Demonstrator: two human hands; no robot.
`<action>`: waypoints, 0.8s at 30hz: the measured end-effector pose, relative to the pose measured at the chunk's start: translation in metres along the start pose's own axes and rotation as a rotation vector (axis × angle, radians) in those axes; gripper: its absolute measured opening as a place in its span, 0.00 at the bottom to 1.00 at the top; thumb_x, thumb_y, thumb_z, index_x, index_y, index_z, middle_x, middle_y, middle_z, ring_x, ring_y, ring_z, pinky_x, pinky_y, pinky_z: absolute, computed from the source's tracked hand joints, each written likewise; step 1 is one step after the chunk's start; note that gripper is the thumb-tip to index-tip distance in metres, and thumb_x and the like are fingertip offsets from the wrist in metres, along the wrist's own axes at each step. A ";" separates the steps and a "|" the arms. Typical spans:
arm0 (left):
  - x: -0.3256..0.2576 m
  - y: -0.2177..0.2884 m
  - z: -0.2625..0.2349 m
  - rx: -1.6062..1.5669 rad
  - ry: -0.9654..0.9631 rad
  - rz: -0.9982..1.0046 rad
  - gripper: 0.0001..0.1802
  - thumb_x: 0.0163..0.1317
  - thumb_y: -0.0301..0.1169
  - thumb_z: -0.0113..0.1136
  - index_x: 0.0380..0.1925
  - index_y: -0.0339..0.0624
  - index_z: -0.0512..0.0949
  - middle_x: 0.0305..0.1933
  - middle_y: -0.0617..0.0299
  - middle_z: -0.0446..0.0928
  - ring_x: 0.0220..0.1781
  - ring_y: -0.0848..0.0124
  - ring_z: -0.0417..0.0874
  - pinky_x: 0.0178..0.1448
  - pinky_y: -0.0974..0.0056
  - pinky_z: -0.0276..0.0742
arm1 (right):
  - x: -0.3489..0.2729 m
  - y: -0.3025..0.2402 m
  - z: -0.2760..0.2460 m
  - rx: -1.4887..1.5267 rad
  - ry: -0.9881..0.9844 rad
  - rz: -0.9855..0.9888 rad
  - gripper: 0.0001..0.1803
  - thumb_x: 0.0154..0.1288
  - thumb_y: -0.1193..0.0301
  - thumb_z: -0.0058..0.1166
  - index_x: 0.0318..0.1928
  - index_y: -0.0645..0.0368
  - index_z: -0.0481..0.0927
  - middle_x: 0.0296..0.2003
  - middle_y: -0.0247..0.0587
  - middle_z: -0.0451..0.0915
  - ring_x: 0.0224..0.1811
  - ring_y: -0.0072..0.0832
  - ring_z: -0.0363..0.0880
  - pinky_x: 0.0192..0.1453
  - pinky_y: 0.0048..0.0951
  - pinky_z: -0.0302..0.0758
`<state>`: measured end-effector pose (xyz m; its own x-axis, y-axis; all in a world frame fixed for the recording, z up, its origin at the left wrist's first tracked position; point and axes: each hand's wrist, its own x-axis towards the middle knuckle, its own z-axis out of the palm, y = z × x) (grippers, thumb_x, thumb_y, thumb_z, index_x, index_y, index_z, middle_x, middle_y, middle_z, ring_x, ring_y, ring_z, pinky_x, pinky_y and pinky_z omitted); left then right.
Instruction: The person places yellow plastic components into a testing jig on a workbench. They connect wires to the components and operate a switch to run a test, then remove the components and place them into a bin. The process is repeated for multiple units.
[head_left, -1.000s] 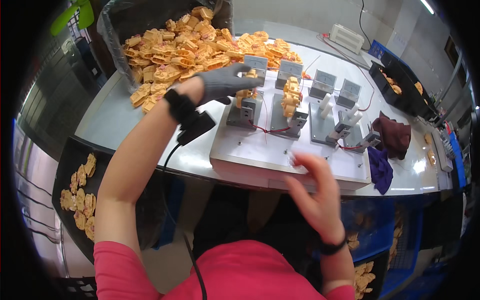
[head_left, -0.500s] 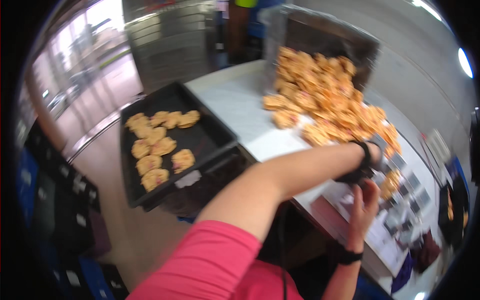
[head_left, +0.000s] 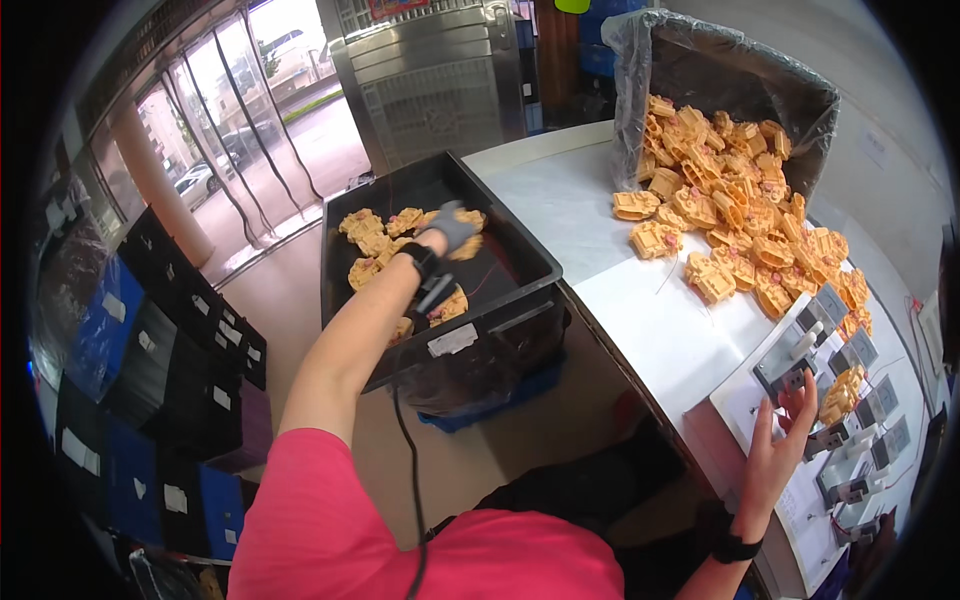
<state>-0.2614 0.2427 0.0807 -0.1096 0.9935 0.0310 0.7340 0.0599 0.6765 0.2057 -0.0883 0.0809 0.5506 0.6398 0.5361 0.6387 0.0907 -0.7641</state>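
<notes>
My left hand [head_left: 452, 228], in a grey glove with a black strap at the wrist, reaches into a black crate [head_left: 540, 268]. Its fingers are closed around an orange moulded plastic part [head_left: 466, 246], though the fingertips are partly hidden. More orange parts [head_left: 366, 236] lie beside it on the crate's floor; some are covered by my forearm. My right hand [head_left: 775, 455], bare with a black wristband, is at the test fixture [head_left: 780, 362] on the right, fingers spread and holding nothing I can see. Beside it another orange part [head_left: 842, 394] sits among the fixture's clamps.
A tipped bin lined with clear plastic [head_left: 628, 110] spills a heap of orange parts [head_left: 745, 200] over the white table [head_left: 545, 205]. Stacked dark crates [head_left: 190, 375] stand along the left. A black cable [head_left: 412, 470] hangs in front of me. A metal door [head_left: 430, 90] stands behind.
My left hand has swung from the fixture at right to the crate at left, with an orange part now in it. My right hand stays by the fixture, and the view has shifted.
</notes>
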 end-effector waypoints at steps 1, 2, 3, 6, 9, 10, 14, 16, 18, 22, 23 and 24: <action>0.018 -0.029 -0.007 0.272 0.126 -0.040 0.40 0.60 0.41 0.62 0.71 0.37 0.62 0.68 0.38 0.71 0.71 0.48 0.73 0.72 0.54 0.69 | 0.000 -0.002 -0.004 -0.038 0.014 -0.004 0.28 0.67 0.76 0.58 0.68 0.57 0.70 0.55 0.44 0.75 0.53 0.31 0.75 0.56 0.31 0.69; 0.033 -0.050 -0.010 0.308 0.162 -0.058 0.41 0.59 0.42 0.60 0.72 0.38 0.61 0.71 0.37 0.68 0.74 0.45 0.67 0.76 0.53 0.63 | 0.000 -0.001 -0.011 -0.066 0.026 -0.041 0.28 0.66 0.77 0.58 0.67 0.57 0.71 0.56 0.44 0.75 0.54 0.32 0.75 0.56 0.32 0.69; 0.049 -0.050 -0.005 0.504 0.186 -0.064 0.41 0.60 0.40 0.59 0.72 0.38 0.61 0.70 0.37 0.68 0.73 0.46 0.69 0.75 0.53 0.64 | -0.003 0.001 -0.025 -0.125 0.050 -0.067 0.29 0.65 0.77 0.58 0.67 0.57 0.71 0.56 0.44 0.75 0.54 0.33 0.74 0.56 0.33 0.69; 0.030 0.023 0.018 0.183 0.280 0.499 0.30 0.58 0.35 0.61 0.61 0.36 0.75 0.64 0.39 0.74 0.68 0.49 0.74 0.73 0.56 0.68 | -0.018 0.003 -0.069 -0.300 0.156 -0.044 0.27 0.64 0.78 0.59 0.64 0.59 0.73 0.55 0.43 0.74 0.54 0.33 0.74 0.57 0.33 0.69; -0.025 0.120 0.071 -0.190 0.066 0.786 0.31 0.62 0.34 0.61 0.65 0.40 0.71 0.65 0.47 0.74 0.68 0.61 0.73 0.72 0.60 0.68 | -0.015 0.021 -0.081 -0.418 0.220 -0.042 0.24 0.63 0.77 0.60 0.61 0.61 0.74 0.50 0.44 0.75 0.51 0.34 0.75 0.56 0.34 0.70; -0.065 0.170 0.084 -0.187 -0.024 0.808 0.31 0.63 0.33 0.62 0.67 0.42 0.69 0.67 0.52 0.72 0.70 0.62 0.71 0.73 0.59 0.66 | -0.013 0.030 -0.084 -0.387 0.168 -0.042 0.24 0.64 0.77 0.61 0.60 0.61 0.75 0.49 0.44 0.76 0.50 0.35 0.76 0.56 0.35 0.71; -0.181 0.323 0.152 -0.151 -0.381 1.363 0.30 0.67 0.37 0.60 0.69 0.48 0.68 0.70 0.52 0.70 0.70 0.60 0.71 0.72 0.57 0.66 | -0.011 0.036 -0.092 -0.334 0.131 -0.015 0.25 0.63 0.75 0.63 0.60 0.61 0.73 0.46 0.44 0.79 0.47 0.35 0.79 0.54 0.36 0.75; -0.224 0.372 0.177 -0.057 -0.562 1.457 0.30 0.69 0.43 0.58 0.68 0.47 0.69 0.69 0.49 0.70 0.69 0.55 0.72 0.71 0.57 0.68 | -0.012 0.030 -0.089 -0.175 0.184 0.034 0.29 0.63 0.75 0.65 0.63 0.58 0.71 0.46 0.45 0.79 0.46 0.35 0.79 0.52 0.35 0.76; -0.253 0.414 0.202 0.100 -0.714 1.417 0.33 0.68 0.51 0.55 0.68 0.46 0.69 0.66 0.46 0.73 0.67 0.51 0.74 0.69 0.56 0.70 | -0.011 0.028 -0.087 -0.173 0.202 0.015 0.29 0.63 0.75 0.65 0.64 0.57 0.70 0.45 0.45 0.79 0.46 0.35 0.79 0.52 0.35 0.76; -0.267 0.472 0.236 0.596 -0.978 1.244 0.39 0.62 0.61 0.54 0.68 0.51 0.69 0.58 0.47 0.81 0.56 0.52 0.83 0.59 0.56 0.78 | -0.007 0.021 -0.072 -0.072 0.207 0.057 0.27 0.63 0.73 0.66 0.62 0.55 0.73 0.44 0.43 0.79 0.45 0.33 0.79 0.49 0.33 0.76; -0.267 0.473 0.238 0.547 -1.049 1.130 0.40 0.61 0.59 0.57 0.68 0.50 0.69 0.56 0.48 0.82 0.49 0.58 0.87 0.48 0.59 0.83 | -0.006 0.020 -0.071 -0.036 0.207 0.063 0.26 0.63 0.73 0.66 0.61 0.56 0.73 0.44 0.42 0.79 0.45 0.32 0.79 0.49 0.32 0.76; -0.269 0.472 0.241 0.551 -1.045 1.188 0.39 0.60 0.56 0.58 0.68 0.48 0.69 0.54 0.50 0.82 0.46 0.60 0.87 0.43 0.60 0.84 | -0.006 0.024 -0.073 -0.021 0.209 0.064 0.22 0.62 0.73 0.67 0.56 0.56 0.77 0.41 0.40 0.80 0.43 0.30 0.79 0.47 0.31 0.76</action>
<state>0.2765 0.0267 0.2141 0.9380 0.1292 -0.3217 0.2332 -0.9218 0.3097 0.2573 -0.1459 0.0857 0.6884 0.4718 0.5509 0.6086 0.0373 -0.7926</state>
